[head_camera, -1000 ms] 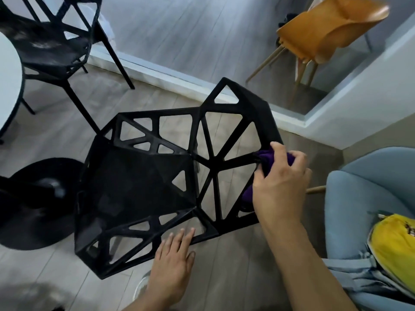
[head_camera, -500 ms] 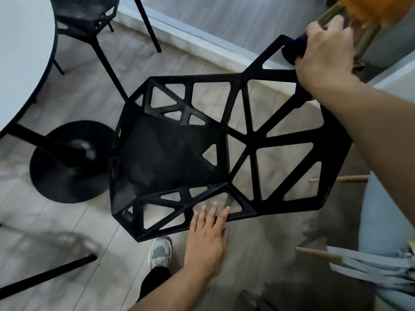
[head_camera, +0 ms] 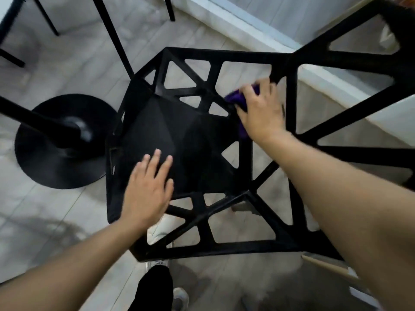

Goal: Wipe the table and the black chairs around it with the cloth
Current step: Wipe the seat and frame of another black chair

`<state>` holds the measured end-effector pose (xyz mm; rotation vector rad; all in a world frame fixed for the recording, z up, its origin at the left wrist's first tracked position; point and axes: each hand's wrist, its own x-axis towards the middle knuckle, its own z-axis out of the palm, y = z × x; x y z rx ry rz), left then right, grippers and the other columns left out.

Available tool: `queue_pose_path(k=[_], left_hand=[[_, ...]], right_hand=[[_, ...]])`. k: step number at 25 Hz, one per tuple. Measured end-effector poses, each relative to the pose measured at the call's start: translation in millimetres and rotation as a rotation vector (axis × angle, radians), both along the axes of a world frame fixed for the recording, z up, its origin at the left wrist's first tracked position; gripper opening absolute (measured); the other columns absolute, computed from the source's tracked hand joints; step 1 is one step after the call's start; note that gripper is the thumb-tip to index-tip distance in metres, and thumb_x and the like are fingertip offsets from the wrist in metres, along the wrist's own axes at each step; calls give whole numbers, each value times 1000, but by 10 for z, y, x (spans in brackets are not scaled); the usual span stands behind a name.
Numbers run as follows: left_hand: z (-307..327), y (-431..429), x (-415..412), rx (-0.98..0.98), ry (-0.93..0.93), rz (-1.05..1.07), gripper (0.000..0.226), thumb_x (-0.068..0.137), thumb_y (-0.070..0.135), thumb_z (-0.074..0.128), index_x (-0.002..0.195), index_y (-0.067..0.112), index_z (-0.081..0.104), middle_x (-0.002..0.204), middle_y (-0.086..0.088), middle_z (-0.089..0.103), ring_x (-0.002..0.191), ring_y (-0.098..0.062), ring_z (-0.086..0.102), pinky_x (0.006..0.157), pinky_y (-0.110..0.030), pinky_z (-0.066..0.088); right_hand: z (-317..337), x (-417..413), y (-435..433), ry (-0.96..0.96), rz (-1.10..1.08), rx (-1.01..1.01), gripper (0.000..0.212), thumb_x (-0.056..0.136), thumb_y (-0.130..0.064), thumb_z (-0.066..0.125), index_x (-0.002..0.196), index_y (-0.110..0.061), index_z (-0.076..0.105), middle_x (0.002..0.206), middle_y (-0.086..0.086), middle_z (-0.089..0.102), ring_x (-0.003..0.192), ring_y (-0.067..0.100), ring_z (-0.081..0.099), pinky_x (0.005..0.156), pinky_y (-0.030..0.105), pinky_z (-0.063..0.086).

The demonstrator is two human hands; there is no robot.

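Observation:
A black chair (head_camera: 202,140) with a lattice of triangular cut-outs fills the middle of the view, seen from above. My right hand (head_camera: 260,111) presses a purple cloth (head_camera: 235,98) against the back edge of the seat, where the seat meets the backrest. Most of the cloth is hidden under the hand. My left hand (head_camera: 148,187) lies flat on the front left of the seat, fingers spread, holding nothing.
The table's round black base (head_camera: 49,158) and its column stand on the floor left of the chair. Black legs of another chair (head_camera: 112,34) cross the top left. A white ledge (head_camera: 336,86) runs behind the chair. My shoe (head_camera: 179,297) shows at the bottom.
My right hand has come down with the cloth from the top of the backrest to the back of the seat. My left hand has moved from the seat's front edge onto the seat.

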<state>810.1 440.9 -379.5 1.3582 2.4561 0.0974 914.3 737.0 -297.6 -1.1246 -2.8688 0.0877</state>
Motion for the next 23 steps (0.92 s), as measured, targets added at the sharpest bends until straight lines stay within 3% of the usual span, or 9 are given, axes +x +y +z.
queue_pose_path(k=[4, 6, 8, 11, 17, 20, 23], left_hand=[[-319, -91, -674, -38, 96, 38, 64, 100, 41, 27, 160, 16, 28, 167, -15, 22, 153, -36, 22, 124, -50, 23], [-438, -153, -727, -42, 120, 7, 67, 102, 43, 24, 163, 16, 15, 170, -12, 9, 157, -32, 10, 126, -48, 20], [-527, -195, -714, -27, 99, 8, 67, 104, 42, 23, 163, 18, 5, 171, -8, -4, 158, -29, -2, 127, -48, 14], [-584, -179, -688, -26, 87, 48, 63, 108, 38, 24, 163, 19, -1, 171, -7, -13, 157, -27, -11, 128, -49, 11], [-551, -146, -632, -47, 82, 57, 64, 108, 38, 22, 163, 19, -4, 170, -7, -15, 157, -27, -13, 127, -49, 13], [-539, -135, -657, -27, 47, 62, 65, 106, 41, 20, 163, 19, -1, 171, -8, -12, 157, -27, -11, 126, -50, 17], [-507, -200, -666, 86, -55, 115, 65, 108, 41, 26, 163, 19, 0, 171, -5, -13, 157, -21, -13, 129, -43, 10]], right_hand=[[-978, 234, -207, -178, -132, 73, 37, 83, -29, 71, 114, -11, 58, 112, 19, 54, 98, 39, 54, 86, 48, 44], [-1168, 250, -326, -201, -210, 109, 33, 88, -26, 59, 115, -7, 55, 108, 23, 53, 96, 41, 54, 84, 49, 44], [-1254, 260, -467, -133, -372, 28, 42, 92, -29, 52, 126, -4, 48, 115, 27, 50, 100, 44, 52, 87, 51, 44], [-1268, 381, -764, -73, -569, -101, 55, 94, -28, 61, 138, -4, 38, 122, 30, 46, 104, 46, 50, 87, 51, 47], [-1043, 393, -838, -158, -760, -303, 38, 96, -20, 58, 126, -4, 41, 129, 35, 40, 115, 53, 43, 93, 57, 43], [-1016, 163, -855, 112, -573, -271, 41, 94, -22, 61, 131, -12, 46, 130, 26, 42, 115, 48, 45, 98, 55, 41], [-936, -550, -874, 472, -249, -381, 44, 95, -31, 64, 137, -23, 51, 134, 11, 47, 119, 27, 51, 101, 29, 41]])
